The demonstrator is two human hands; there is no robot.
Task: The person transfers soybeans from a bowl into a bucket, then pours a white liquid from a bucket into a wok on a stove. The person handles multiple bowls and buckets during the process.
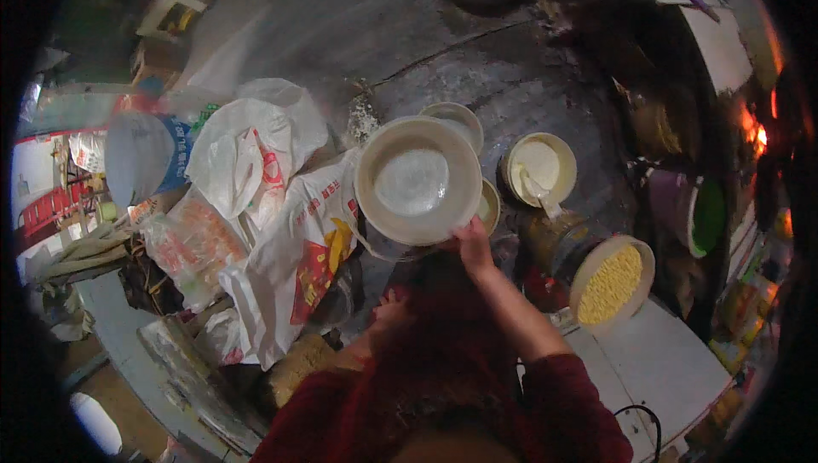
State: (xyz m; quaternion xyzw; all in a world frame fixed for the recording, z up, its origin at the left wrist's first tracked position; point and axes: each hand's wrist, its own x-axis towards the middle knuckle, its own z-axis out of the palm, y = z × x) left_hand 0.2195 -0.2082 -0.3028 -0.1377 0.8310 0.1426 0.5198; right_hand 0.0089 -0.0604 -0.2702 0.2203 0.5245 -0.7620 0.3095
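Observation:
My right hand (475, 247) grips the near-right rim of a large pale basin (416, 233), with my thumb at its edge. The bottom of the basin is whitish with a bright glint; I cannot tell if it holds liquid. Close to my body, my left hand (388, 315) is dim and blurred, apart from the basin. Partly hidden by the basin are a second round bowl (471, 119) and a smaller bowl (491, 209). To the right stands a cream tub (567, 166) of pale powder, with a clear scoop (535, 187) in it.
On the left lies a large white woven sack (275, 290) with red and yellow print, beside a clear plastic bag (195, 246). A bowl of yellow grains (610, 287) sits by a white cabinet top (664, 361) at right. White powder (362, 119) is scattered on the dark floor. Flames (757, 134) glow far right.

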